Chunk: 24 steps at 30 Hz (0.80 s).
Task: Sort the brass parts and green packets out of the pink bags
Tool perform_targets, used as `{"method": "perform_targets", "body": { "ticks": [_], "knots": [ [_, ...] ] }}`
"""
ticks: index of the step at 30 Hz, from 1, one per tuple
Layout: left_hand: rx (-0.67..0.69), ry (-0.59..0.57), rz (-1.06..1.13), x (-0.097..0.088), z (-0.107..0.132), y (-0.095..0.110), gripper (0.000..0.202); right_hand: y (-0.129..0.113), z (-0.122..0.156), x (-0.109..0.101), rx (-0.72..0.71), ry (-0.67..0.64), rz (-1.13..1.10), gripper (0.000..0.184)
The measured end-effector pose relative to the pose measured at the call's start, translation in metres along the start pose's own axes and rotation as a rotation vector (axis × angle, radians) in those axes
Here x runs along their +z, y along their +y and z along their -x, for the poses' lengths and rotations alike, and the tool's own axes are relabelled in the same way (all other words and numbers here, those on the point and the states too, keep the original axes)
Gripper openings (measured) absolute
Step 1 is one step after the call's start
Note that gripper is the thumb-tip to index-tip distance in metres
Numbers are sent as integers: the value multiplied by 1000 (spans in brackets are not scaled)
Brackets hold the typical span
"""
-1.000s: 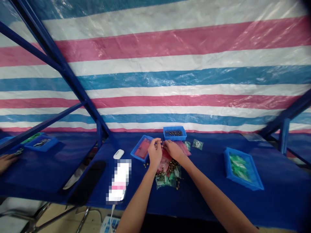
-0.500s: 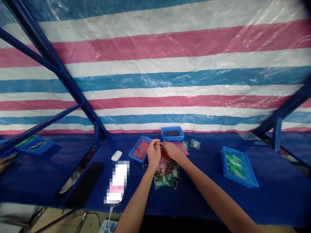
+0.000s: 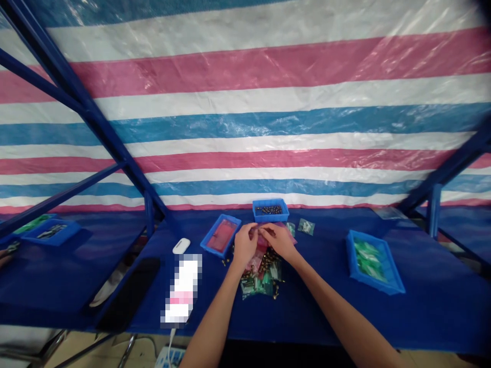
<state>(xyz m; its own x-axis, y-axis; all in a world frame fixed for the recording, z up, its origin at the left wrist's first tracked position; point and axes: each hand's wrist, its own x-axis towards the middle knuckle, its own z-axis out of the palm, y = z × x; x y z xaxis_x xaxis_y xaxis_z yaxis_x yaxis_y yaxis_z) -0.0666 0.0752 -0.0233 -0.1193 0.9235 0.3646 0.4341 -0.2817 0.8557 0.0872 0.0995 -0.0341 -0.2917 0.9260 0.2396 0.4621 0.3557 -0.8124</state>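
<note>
My left hand (image 3: 244, 244) and my right hand (image 3: 279, 240) meet, fingers curled, above a pink plastic bag (image 3: 258, 251). Whatever lies between the fingertips is too small to make out. Beneath my hands is a loose heap of small brass fittings (image 3: 268, 266) mixed with green-tinted plastic bags (image 3: 255, 286). Just beyond my fingers stands a blue tray of dark metal fittings (image 3: 270, 210). A blue tray holding a red sheet (image 3: 221, 236) lies to the left of my left hand.
A blue tray of green bags (image 3: 374, 263) sits at the right, and a small green bag (image 3: 306, 226) lies near the back. A white mouse (image 3: 181, 246), a blurred object (image 3: 183, 289) and a black phone (image 3: 130, 291) lie left. Blue metal posts and a striped tarp frame the bench.
My hands have dropped slightly nearer the heap and curled closer over the pink bag. The whole scene has drifted left in the view as my head turned.
</note>
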Motion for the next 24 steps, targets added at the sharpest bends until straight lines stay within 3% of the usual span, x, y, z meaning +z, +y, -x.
{"method": "perform_targets", "body": {
  "ticks": [4, 14, 20, 24],
  "knots": [
    [38, -100, -34, 5, 2, -2, 31, 4, 3, 1, 70, -2, -197, 38],
    [37, -144, -16, 5, 2, 0, 21, 2, 7, -7, 140, 13, -403, 37],
    [39, -128, 16, 6, 4, 6, 17, 0, 14, -13, 173, 13, -447, 37],
    [7, -38, -1, 4, 4, 7, 17, -7, 6, -20, 172, 16, -454, 33]
  ]
}}
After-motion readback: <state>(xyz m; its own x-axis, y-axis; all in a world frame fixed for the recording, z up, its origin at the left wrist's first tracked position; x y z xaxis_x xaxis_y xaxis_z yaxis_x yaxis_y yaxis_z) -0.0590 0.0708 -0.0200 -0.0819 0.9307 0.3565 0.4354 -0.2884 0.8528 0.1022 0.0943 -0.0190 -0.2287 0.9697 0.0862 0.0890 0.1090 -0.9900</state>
